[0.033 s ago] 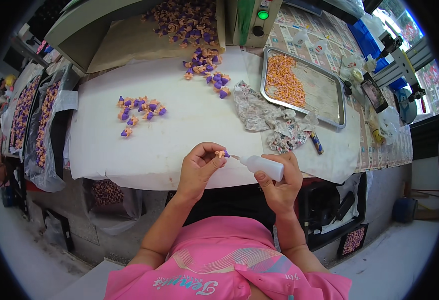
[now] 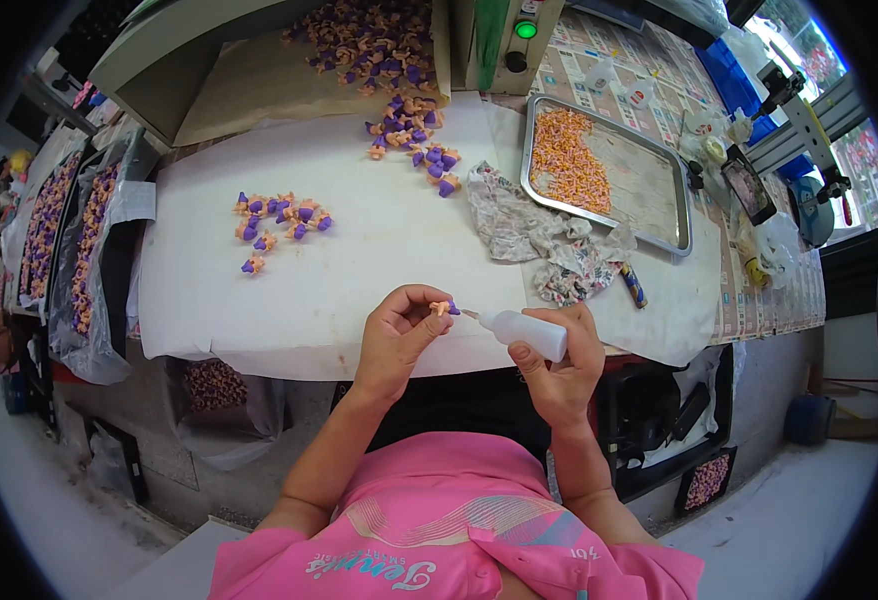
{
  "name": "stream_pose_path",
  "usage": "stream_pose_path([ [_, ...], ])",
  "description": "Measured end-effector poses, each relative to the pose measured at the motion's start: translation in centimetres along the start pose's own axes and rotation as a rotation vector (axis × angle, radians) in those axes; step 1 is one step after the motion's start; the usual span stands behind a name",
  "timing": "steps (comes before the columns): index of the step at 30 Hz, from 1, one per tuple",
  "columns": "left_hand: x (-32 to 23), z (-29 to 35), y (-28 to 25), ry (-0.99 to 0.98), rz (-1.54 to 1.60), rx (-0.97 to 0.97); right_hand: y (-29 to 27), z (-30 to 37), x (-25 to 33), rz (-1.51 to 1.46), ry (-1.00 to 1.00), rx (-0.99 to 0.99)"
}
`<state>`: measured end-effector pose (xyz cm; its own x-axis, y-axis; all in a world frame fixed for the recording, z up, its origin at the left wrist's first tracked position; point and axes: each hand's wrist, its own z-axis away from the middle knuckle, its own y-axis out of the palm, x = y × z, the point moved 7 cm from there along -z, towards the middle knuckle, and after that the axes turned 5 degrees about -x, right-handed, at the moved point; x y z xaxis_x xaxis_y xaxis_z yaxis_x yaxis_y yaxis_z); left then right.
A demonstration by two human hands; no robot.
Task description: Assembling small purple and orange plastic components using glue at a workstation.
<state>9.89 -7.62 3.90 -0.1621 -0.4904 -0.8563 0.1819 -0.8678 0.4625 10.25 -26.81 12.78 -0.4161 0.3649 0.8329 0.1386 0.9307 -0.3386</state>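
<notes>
Between the thumb and fingers of my left hand [image 2: 400, 337] is a small peach and purple plastic figure piece [image 2: 443, 308], its purple end turned to the right. My right hand [image 2: 567, 372] grips a white squeeze bottle [image 2: 527, 334], tilted so that its thin nozzle points left. The nozzle tip is at the purple end of the piece; whether they touch is too small to tell. Both hands are over the front edge of the white sheet [image 2: 359, 270] on the table. A loose group of similar pieces [image 2: 284, 216] lies farther off to the left.
A metal tray [image 2: 685, 205] of small orange-pink parts [image 2: 567, 160] stands at the back right. Crumpled cloth [image 2: 504, 215] and a dark blue tube [image 2: 634, 286] lie before it. More pieces [image 2: 404, 125] spill from a machine opening. Plastic-lined trays [image 2: 94, 250] stand left.
</notes>
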Motion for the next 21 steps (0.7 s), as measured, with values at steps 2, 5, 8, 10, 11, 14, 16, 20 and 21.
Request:
stream_pose_path([
  [2, 0.10, -0.02, -0.02, -0.005, -0.002, 0.000, 0.11, -0.06, -0.01, -0.007, 0.006, 0.000],
  [5, 0.08, -0.08, -0.02, -0.009, -0.005, 0.003, 0.28, -0.11, -0.16, -0.005, 0.004, 0.007],
  [8, -0.15, -0.14, 0.14, -0.006, -0.005, 0.001, 0.44, -0.20, -0.32, -0.002, -0.002, 0.011],
  [10, -0.16, -0.20, 0.14, -0.004, -0.003, -0.003, 0.40, -0.24, -0.36, -0.009, 0.000, 0.008],
  [11, -0.08, -0.22, 0.10, -0.008, -0.004, -0.005, 0.28, -0.24, -0.29, -0.007, 0.004, 0.007],
  [14, -0.12, -0.14, 0.10, -0.011, -0.008, -0.011, 0.12, -0.29, -0.11, -0.012, 0.008, -0.007],
  [16, -0.09, -0.12, 0.17, -0.009, -0.009, -0.012, -0.03, -0.32, -0.20, -0.016, 0.009, -0.021],
  [20, 0.09, -0.09, 0.17, -0.010, -0.016, -0.011, 0.01, -0.36, -0.40, -0.015, -0.007, -0.004],
  [21, 0.08, -0.12, 0.13, -0.010, -0.018, -0.012, 0.05, -0.41, -0.44, -0.016, -0.008, -0.001],
])
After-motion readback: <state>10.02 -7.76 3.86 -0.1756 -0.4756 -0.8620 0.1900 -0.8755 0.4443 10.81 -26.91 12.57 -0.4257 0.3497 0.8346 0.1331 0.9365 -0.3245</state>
